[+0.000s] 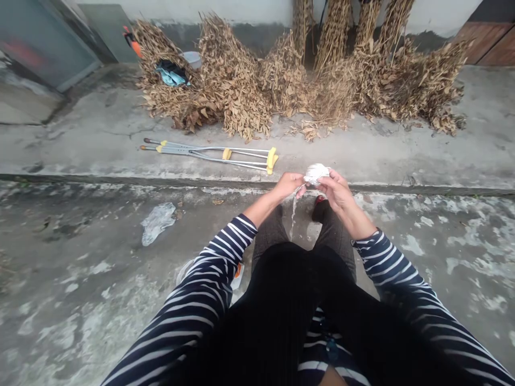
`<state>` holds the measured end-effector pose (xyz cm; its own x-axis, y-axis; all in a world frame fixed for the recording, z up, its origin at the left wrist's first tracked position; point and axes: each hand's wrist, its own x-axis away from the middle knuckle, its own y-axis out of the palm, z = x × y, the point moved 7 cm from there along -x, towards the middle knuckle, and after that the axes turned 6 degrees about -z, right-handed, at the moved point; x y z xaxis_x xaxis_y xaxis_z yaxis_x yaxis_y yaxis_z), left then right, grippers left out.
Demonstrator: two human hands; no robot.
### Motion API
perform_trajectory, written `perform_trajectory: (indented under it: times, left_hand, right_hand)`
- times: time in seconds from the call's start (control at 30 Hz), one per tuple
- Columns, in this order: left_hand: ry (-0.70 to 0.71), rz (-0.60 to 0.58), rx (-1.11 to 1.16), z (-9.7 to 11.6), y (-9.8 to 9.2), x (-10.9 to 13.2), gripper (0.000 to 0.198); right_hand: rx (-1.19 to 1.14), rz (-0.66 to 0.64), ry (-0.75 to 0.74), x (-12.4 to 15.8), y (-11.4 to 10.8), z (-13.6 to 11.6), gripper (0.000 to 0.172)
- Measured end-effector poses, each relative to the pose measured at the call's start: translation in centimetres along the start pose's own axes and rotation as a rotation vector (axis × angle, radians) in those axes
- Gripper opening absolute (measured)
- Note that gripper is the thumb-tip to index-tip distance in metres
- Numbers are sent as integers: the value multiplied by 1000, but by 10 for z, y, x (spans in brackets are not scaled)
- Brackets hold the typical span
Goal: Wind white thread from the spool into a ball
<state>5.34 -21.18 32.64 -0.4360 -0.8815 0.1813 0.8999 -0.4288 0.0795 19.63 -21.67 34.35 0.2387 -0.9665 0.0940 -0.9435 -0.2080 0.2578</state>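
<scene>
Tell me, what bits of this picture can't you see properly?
All in the head view.
1. White cloth: bunched inside the left hand and right hand, so its kind is unclear.
2. Shoe: mostly hidden behind the legs.
3. Blue cloth: half buried in the dried plants.
4. Orange thing: too small, partly behind the plants.

We see a small white wet cloth wad (316,172), twisted into a tight ball, pinched between left hand (286,186) and right hand (338,194); thin water stream (293,217) drips from it.
</scene>
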Motion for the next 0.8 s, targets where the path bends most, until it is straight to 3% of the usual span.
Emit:
perform_trajectory:
  times: [0.13,0.27,0.4,0.47,0.6,0.8]
  left_hand:
    - [-16,-28,-20,-11,19,11,29]
    - [-68,-177,-143,-15,36,21,26]
    - [-68,-207,-156,-1,25,24,27]
    - [-20,-176,-140,17,12,18,26]
    - [78,-200,-170,59,-8,1,24]
    - [196,-205,-228,99,-19,-26,30]
  right_hand:
    - [207,192,-145,-18,-20,1,48]
    - [407,339,-213,-33,-41,11,52]
    - [549,413,-196,-39,-62,14,52]
    - [601,357,-193,-40,-62,11,52]
    - [575,74,-179,-36,-38,0,48]
    - [120,-207,-3,-17,-8,-24,43]
